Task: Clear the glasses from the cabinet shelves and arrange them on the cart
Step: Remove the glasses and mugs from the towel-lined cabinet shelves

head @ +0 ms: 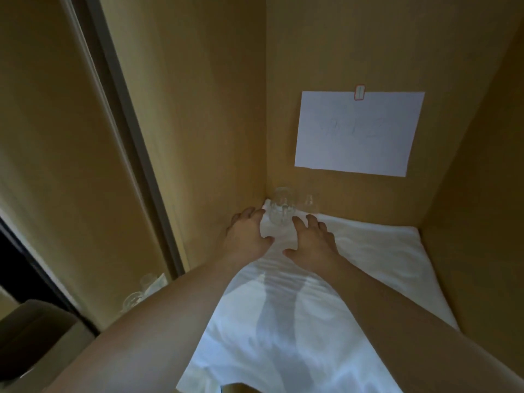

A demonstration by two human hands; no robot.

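Note:
Two clear glasses stand in the back left corner of the cabinet shelf: a handled glass mug (281, 206) and a second glass (309, 204) just to its right against the back wall. Both of my arms reach deep into the shelf. My left hand (246, 233) lies with spread fingers on the white cloth (368, 251), just left of the mug. My right hand (312, 236) lies with straight fingers in front of the glasses, slightly to the right. Neither hand holds anything. More glasses (136, 299) show dimly lower left, outside the shelf.
The shelf is boxed in by brown walls on the left, back and right. A white paper sheet (357, 133) is taped to the back wall. A sliding door rail (136, 137) runs down the left. A grey rounded object (34, 336) sits bottom left.

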